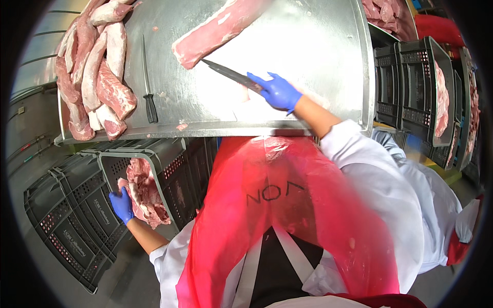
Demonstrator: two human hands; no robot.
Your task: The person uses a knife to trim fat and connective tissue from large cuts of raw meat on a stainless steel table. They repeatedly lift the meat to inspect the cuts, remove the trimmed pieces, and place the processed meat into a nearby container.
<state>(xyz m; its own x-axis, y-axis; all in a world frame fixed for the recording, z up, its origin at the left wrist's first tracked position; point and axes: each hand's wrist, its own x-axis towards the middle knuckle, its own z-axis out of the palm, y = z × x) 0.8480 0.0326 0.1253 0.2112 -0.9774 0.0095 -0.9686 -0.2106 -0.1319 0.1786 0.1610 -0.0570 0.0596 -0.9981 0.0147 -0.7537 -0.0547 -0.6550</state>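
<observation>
My blue-gloved right hand (277, 91) grips a long knife (228, 73) lying low over the steel table (169, 113), index finger extended, blade tip by the near end of a long pink loin (210, 33). My blue-gloved left hand (121, 203) is down at the left, fingers curled on a piece of meat (123, 185) at the mouth of a grey crate (172, 187) that holds more meat (144, 190). At the table's left lies a pile of loins (92, 77), beside a sharpening steel with a black handle (151, 108).
Grey crates (67, 215) stand below the table's left edge. At the right are stacked crates with meat (413, 87) and a tray of cut meat (385, 15). My red apron (287, 220) is against the near edge. White-clothed figures or sleeves at lower right are hard to separate.
</observation>
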